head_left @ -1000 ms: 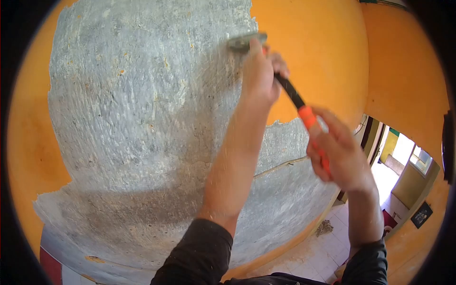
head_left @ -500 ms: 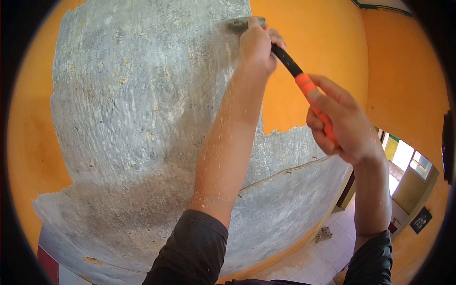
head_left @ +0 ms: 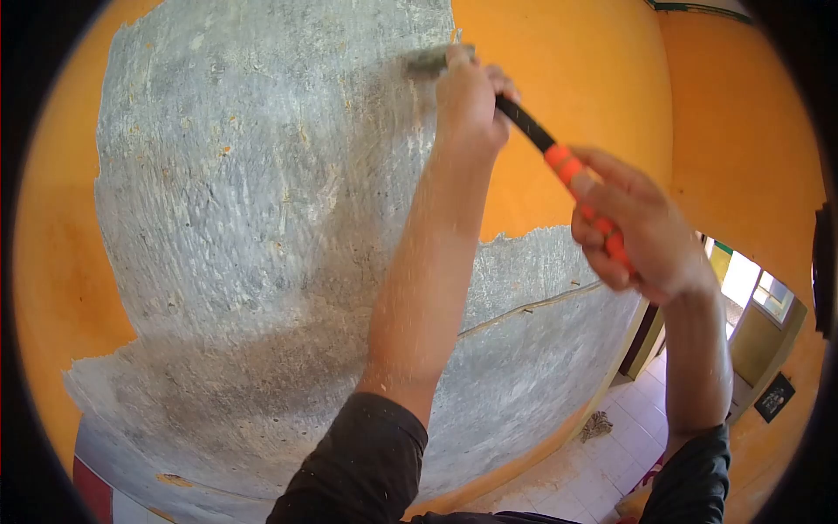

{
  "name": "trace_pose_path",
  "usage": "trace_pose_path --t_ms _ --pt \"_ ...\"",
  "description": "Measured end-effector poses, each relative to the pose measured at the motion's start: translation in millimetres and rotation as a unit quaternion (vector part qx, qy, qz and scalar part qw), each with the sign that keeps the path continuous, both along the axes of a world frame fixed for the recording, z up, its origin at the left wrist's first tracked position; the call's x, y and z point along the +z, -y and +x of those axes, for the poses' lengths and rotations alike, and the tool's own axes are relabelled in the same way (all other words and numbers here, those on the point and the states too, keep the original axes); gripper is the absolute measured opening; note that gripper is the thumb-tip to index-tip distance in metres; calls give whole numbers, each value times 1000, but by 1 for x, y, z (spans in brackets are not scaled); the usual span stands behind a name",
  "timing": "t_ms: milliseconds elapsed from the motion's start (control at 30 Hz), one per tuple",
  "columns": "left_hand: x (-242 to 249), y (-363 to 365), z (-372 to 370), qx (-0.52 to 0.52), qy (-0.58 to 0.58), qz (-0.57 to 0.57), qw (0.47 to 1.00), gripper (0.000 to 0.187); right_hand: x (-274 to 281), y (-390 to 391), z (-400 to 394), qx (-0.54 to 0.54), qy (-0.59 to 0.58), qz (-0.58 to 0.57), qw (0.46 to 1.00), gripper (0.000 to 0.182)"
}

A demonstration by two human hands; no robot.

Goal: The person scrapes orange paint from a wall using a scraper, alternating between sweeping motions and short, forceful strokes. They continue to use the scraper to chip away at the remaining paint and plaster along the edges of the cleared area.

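A tool with a black shaft and an orange grip (head_left: 563,162) slants from the upper middle down to the right. My left hand (head_left: 470,100) is closed round its upper end, close to the dark metal head (head_left: 428,61). That head lies against the wall near the border between bare grey plaster (head_left: 236,192) and orange paint (head_left: 567,96). Further down, my right hand (head_left: 642,227) wraps round the orange grip. Both hands are slightly blurred, and fine dust specks lie on my left forearm.
A thin cable (head_left: 528,308) runs across the lower grey wall. Debris (head_left: 596,426) lies on the tiled floor (head_left: 615,441) at the lower right. Beyond are a doorway and windows (head_left: 772,297). A small dark plaque (head_left: 774,398) hangs on the right wall.
The tool head and my left hand have shifted slightly down and left along the wall. My right hand has moved a little down and right, still on the grip.
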State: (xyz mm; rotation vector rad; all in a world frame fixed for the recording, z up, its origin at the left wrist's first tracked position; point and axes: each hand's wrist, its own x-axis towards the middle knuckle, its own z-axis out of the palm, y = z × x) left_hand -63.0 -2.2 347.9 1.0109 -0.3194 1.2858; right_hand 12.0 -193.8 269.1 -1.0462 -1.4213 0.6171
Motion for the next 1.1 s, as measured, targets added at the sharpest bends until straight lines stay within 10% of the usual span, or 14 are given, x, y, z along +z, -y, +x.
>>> trace_pose_path --t_ms 267,467,733,1100 --pt "53 -10 -1 -29 21 46 998 25 34 -10 -5 12 17 26 999 48" --pt "-11 2 -15 -26 -16 -31 999 29 -9 -2 -13 2 20 -27 999 52" --pt "70 -12 -1 20 -44 31 998 29 39 -22 -2 16 7 30 999 50" --pt "-173 39 -28 -105 -124 -81 983 29 -193 13 7 85 -130 -52 986 49"
